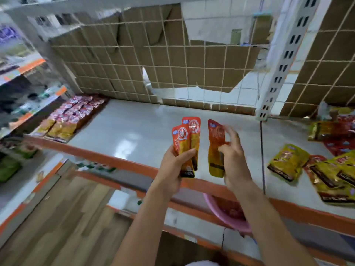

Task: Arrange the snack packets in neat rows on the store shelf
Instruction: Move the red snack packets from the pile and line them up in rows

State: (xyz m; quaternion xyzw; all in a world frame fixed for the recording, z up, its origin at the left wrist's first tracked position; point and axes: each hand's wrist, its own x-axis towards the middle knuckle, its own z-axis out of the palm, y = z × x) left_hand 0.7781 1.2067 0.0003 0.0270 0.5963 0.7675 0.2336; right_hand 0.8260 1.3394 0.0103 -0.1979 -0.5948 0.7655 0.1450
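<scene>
My left hand (173, 166) grips two orange-and-yellow snack packets (187, 139) upright above the front edge of the white shelf (134, 131). Beside it my right hand (234, 156) holds a third packet (216, 148) of the same kind, also upright, fingers curled round its right side. Both hands hover over the shelf's orange front rail (107, 160). A neat block of pink and yellow packets (73, 116) lies at the shelf's left end. Loose yellow and red packets (326, 166) lie scattered at the right end.
A wire grid backed with torn cardboard (153, 60) closes the shelf's rear. A slotted white upright (276, 73) stands at the back right. A pink basin (224, 215) with red packets sits below the rail. More stocked shelves (23, 93) run along the left.
</scene>
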